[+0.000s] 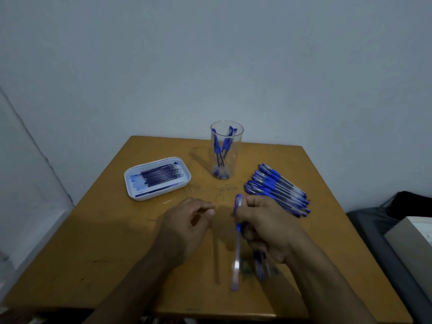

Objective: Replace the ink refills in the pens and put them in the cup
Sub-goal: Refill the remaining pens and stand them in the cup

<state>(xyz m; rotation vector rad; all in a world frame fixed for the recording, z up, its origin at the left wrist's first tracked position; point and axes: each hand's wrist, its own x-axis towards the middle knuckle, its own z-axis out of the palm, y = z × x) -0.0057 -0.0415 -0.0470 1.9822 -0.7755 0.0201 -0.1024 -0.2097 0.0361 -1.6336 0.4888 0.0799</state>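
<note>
Spanning the tabletop (98,230): white tray (131,183) of refills left of cup (226,150), pen pile (278,189) to its right. Nearer than cup, right hand (264,220) fingers clamped on pen (238,242); left hand (187,220) fingers pinched together, contents blurred.

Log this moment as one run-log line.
right hand: grips pen | left hand: pinches something thin | cup: holds pens

The table (98,242) has a matt, wood-look ochre top, scuffed and flecked with ink marks. The cup (233,146) is clear, glossy plastic. The refill tray (187,181) looks like smooth white plastic with a soft sheen. The pens (278,190) have clear plastic barrels and blue rubbery-looking grips
</note>
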